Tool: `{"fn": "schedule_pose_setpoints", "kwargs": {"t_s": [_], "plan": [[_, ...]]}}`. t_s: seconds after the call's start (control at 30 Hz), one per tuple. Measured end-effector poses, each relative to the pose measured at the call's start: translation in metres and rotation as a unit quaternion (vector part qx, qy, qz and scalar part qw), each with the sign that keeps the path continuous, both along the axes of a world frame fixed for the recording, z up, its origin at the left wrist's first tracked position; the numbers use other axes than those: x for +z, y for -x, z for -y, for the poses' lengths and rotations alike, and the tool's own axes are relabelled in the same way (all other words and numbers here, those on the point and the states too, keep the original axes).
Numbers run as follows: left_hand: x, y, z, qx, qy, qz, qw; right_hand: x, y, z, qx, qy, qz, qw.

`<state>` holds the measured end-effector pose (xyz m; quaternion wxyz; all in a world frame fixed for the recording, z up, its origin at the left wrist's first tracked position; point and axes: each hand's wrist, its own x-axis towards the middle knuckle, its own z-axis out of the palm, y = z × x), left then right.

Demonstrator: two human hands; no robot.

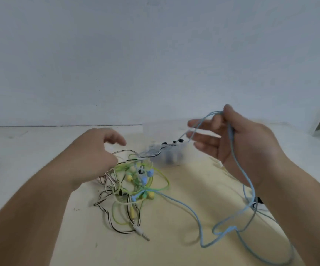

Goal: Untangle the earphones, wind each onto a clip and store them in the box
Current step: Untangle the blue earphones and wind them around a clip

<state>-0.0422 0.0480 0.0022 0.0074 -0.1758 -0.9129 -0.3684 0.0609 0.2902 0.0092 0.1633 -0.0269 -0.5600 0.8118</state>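
Step in hand looks like untangling, with no winding or storing begun. The left hand [95, 150] is hovering low over the near-left edge of the tangle of earphones [134, 181], fingers loosely curled and motion-blurred. Its underside is hidden, so I cannot tell whether it is pinning or pinching a strand. The tangle is lying on the desk [165, 246] at centre, with the green cable [163, 186] and the striped cable [107, 217] knotted together and blue and yellow buds mixed in. A jack plug [142, 234] is sticking out at its near edge. Behind it the clear box [169, 153] is sitting on the desk, too blurred to read its contents or tell if a lid is on. No clips are clearly showing. The right hand [238, 144] is raised above the desk, pinching the blue cable [199, 214] between thumb and forefinger with the other fingers spread. That cable is trailing down past the wrist, looping on the desk and running back into the tangle. The next move probably calls for holding the tangle down and drawing the blue cable free without tightening the knots. A dark object [259, 199] is peeking out from under the right wrist, unidentifiable.
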Motion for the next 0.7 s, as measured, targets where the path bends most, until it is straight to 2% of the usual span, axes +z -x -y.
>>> {"fn": "schedule_pose_setpoints", "kwargs": {"t_s": [0.13,0.2,0.3,0.4,0.5,0.57,0.6,0.63,0.7], "plan": [[0.011,-0.021,-0.014,-0.198,-0.108,-0.008,0.974,-0.007,0.000,0.006,0.052,-0.075,0.020,0.996],[0.003,-0.025,-0.025,-0.228,-0.132,-0.009,0.965,-0.008,-0.002,0.006,0.067,-0.089,-0.003,0.994],[-0.013,-0.027,-0.040,-0.194,-0.058,-0.055,0.978,-0.006,-0.005,0.007,0.063,-0.096,-0.050,0.992],[-0.025,-0.023,-0.043,-0.160,-0.004,-0.110,0.981,0.000,-0.007,0.007,0.064,-0.061,-0.092,0.992],[-0.025,-0.017,-0.042,-0.116,0.001,-0.136,0.984,0.010,-0.010,0.002,0.111,0.077,-0.113,0.984],[-0.023,-0.015,-0.041,-0.101,-0.006,-0.144,0.984,0.015,-0.015,-0.001,0.098,0.165,-0.107,0.976],[-0.022,-0.015,-0.040,-0.099,-0.020,-0.145,0.984,0.016,-0.016,-0.002,0.078,0.177,-0.088,0.977],[-0.021,-0.016,-0.039,-0.100,-0.029,-0.149,0.983,0.016,-0.016,-0.002,0.055,0.163,-0.057,0.983],[-0.019,-0.019,-0.040,-0.101,-0.036,-0.158,0.982,0.013,-0.014,-0.003,0.010,0.063,0.026,0.998]]}}
